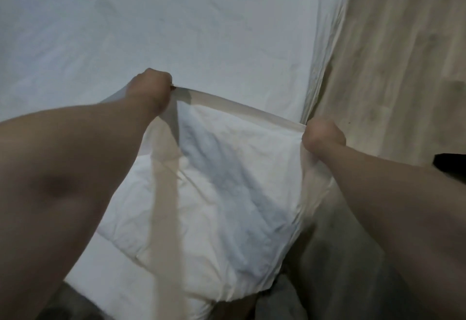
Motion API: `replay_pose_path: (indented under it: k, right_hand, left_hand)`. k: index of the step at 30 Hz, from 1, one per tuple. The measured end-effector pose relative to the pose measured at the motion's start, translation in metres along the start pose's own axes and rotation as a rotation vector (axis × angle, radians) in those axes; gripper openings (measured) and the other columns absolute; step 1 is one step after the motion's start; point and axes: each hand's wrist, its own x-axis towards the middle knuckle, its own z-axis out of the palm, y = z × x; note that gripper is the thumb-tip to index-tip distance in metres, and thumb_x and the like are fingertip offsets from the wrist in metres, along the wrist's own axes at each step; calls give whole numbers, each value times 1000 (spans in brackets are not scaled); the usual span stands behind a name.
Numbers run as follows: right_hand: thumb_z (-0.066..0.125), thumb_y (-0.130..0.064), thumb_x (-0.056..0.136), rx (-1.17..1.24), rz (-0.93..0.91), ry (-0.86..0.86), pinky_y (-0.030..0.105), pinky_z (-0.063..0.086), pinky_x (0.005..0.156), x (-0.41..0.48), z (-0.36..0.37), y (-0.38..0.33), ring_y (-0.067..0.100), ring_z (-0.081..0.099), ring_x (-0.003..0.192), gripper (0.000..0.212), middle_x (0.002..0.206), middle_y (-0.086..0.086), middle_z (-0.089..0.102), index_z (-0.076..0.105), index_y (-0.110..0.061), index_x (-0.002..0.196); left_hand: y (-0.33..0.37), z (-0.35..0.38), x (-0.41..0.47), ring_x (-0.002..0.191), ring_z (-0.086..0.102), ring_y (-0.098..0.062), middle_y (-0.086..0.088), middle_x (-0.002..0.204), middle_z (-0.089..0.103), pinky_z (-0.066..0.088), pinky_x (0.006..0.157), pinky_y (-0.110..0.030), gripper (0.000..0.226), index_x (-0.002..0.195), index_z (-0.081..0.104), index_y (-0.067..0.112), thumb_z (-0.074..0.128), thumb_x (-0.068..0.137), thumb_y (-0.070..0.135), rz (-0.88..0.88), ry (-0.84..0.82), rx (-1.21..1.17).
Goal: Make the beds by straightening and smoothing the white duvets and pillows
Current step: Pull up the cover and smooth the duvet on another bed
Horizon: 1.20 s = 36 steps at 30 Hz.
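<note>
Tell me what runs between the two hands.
In the head view, a taut edge of the white duvet spans from the left hand to the right hand, each fist closed on it.

Wide flat white bed sheet lies open ahead; the pale wooden floor runs clear along its right edge.

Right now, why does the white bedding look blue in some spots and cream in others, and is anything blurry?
Head view: dim, mixed light tints the sheet bluish and the duvet edge cream; the left hand casts a shadow on the duvet; the right hand looks soft; wide-angle bending swells the forearms.
</note>
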Motion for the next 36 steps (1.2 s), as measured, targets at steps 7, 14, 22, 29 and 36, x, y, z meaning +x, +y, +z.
replay_pose_path:
  k: [7,14,22,29,36]
  right_hand:
    - [51,-8,93,3,49,54,43,50,96,2,22,-7,38,62,117,31,125,17,64,68,-6,118]
    - [51,-13,95,50,-182,-49,38,45,106,-52,37,-48,33,54,130,34,138,12,58,61,-12,127]
    - [43,-6,97,-6,-499,-89,36,37,110,-195,50,-148,31,51,132,42,143,8,54,55,-11,137]
    - [40,0,93,-102,-785,29,41,41,104,-342,89,-275,33,55,122,41,134,12,58,56,-4,131]
    - [45,-2,90,-161,-921,94,41,47,96,-479,162,-409,35,57,114,38,129,13,60,59,-6,124]
  left_hand:
    - [-3,31,-1,141,36,-38,-20,152,39,36,114,-51,52,144,44,6,62,97,15,94,-21,-139]
    - [-27,74,-78,140,41,-31,-12,151,46,34,115,-41,46,145,51,14,57,99,17,45,-260,-223]
    - [-128,109,-221,143,38,-26,-6,156,42,31,117,-38,46,147,49,16,54,102,21,-106,-310,-374]
    - [-284,142,-334,144,38,-25,-5,156,42,29,119,-37,46,147,49,16,54,102,24,-262,-103,-531]
    - [-441,196,-470,149,30,-22,-4,162,34,20,123,-33,51,152,42,15,53,103,23,-242,-45,-623]
